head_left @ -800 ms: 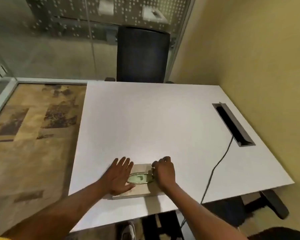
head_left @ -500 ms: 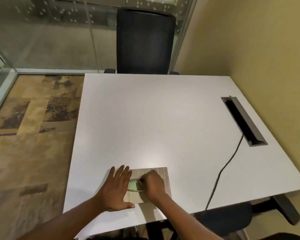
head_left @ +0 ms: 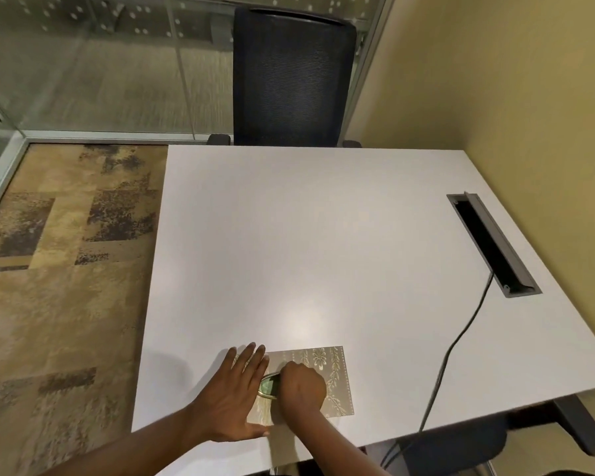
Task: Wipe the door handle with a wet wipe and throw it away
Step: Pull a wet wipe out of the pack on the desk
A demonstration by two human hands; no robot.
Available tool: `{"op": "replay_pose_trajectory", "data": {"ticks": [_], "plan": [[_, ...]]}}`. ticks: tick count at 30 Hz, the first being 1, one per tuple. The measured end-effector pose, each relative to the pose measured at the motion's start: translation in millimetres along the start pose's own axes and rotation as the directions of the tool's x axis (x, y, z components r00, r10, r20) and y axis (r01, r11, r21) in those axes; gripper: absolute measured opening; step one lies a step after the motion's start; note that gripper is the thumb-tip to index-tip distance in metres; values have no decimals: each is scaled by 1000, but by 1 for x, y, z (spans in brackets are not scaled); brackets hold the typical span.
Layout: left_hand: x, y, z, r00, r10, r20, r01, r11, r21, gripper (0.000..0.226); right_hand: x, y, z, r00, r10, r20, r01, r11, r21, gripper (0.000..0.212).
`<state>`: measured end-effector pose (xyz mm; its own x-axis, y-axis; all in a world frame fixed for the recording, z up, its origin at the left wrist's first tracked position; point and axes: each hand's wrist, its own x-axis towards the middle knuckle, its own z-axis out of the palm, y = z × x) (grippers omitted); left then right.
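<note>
The pack [head_left: 327, 379] lies flat on the worktop [head_left: 306, 255], close to the near edge. The left hand [head_left: 236, 395] is spread flat, pressing it down. The right hand [head_left: 303, 384] is curled at the green lid [head_left: 268, 386]; I cannot tell what it grips. A hard pull could slide the pack off the edge. No wipe shows yet.

You are in a small office meeting room. You see a white table [head_left: 323, 235] with a cable slot [head_left: 492, 245] near its right edge, a black mesh office chair [head_left: 292, 77] at its far edge, a dotted glass wall [head_left: 100, 63] and patterned carpet [head_left: 59, 269].
</note>
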<state>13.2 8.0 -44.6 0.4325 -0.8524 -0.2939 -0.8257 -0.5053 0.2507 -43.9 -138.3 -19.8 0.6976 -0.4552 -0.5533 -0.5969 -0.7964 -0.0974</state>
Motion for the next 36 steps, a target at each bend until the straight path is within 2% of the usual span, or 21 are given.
{"op": "replay_pose_trajectory", "data": {"ticks": [5,11,16,27,30,33,36], "plan": [[3,-5,2,1000,21,-20,-20,999,27,119,5,1,2,1000,-7,-22,7,1000,10,17],[5,-8,12,996,22,87,-24,1000,19,115,10,2,4,999,-9,-54,9,1000,4,19],[6,-8,18,993,30,113,-28,999,-15,115,11,4,6,998,-13,-63,13,1000,1,20],[7,-5,15,1000,20,3,-20,999,35,115,15,20,6,991,-110,-74,113,993,40,22],[7,-4,9,1000,-11,16,10,997,76,112,15,26,-2,995,-101,-28,104,982,159,24],[6,-2,8,1000,-1,5,0,994,109,112,10,37,-12,986,-161,-34,163,923,348,17],[4,-1,4,1000,-7,4,6,991,131,113,1,45,-26,968,-222,-122,253,828,500,32]]}}
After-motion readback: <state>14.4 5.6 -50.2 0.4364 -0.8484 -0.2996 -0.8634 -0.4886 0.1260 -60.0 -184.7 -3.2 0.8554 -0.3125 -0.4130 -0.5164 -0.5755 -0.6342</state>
